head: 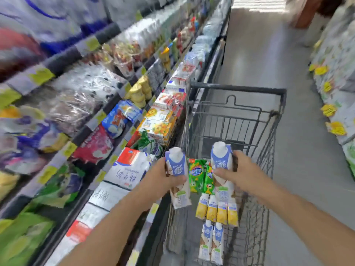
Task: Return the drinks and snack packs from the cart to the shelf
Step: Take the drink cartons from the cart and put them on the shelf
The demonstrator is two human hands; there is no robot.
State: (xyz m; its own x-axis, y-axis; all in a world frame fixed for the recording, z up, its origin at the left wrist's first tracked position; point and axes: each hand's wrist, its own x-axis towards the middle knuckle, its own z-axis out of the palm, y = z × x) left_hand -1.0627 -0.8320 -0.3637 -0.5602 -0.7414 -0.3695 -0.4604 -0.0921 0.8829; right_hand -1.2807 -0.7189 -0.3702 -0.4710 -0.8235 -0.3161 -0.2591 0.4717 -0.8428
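Above the cart, left hand and right hand each clasping a carton, snacks between.

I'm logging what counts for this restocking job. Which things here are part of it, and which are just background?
Part of the job:
left hand holding a blue-and-white carton
right hand holding a second carton
green snack packs
yellow drink cartons
two more blue cartons
cart
shelf

Background:
display with yellow tags
floor
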